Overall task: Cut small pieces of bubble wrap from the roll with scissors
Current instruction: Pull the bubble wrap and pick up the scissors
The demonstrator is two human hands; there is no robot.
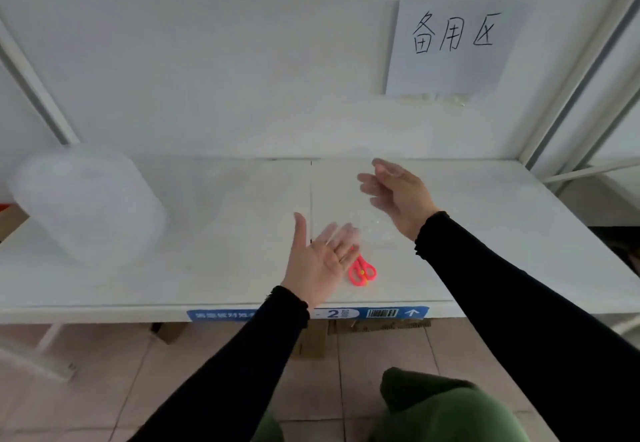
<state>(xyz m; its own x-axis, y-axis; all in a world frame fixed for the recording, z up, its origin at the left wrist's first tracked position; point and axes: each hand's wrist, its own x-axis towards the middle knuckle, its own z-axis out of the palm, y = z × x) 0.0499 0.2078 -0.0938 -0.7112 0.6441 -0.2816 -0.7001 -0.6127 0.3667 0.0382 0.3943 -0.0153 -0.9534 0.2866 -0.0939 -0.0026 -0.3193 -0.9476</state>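
A big roll of clear bubble wrap (pixel 86 206) stands on the left of the white table (pixel 502 233). Pink scissors (pixel 363 271) lie on the table near its front edge, partly behind my left hand's fingers. My left hand (pixel 320 261) is palm up with straight fingers. My right hand (pixel 398 195) hovers higher and to the right, its fingers loosely spread. A faint, clear piece of bubble wrap (pixel 372 223) hangs between the two hands and veils both sets of fingertips. How it is held is not visible.
A paper sign with handwritten characters (pixel 450 46) hangs on the white back wall. White shelf posts rise at the far left (pixel 34 88) and at the right (pixel 581 78). A blue label strip (pixel 381 312) runs along the table's front edge. Cardboard lies under the table.
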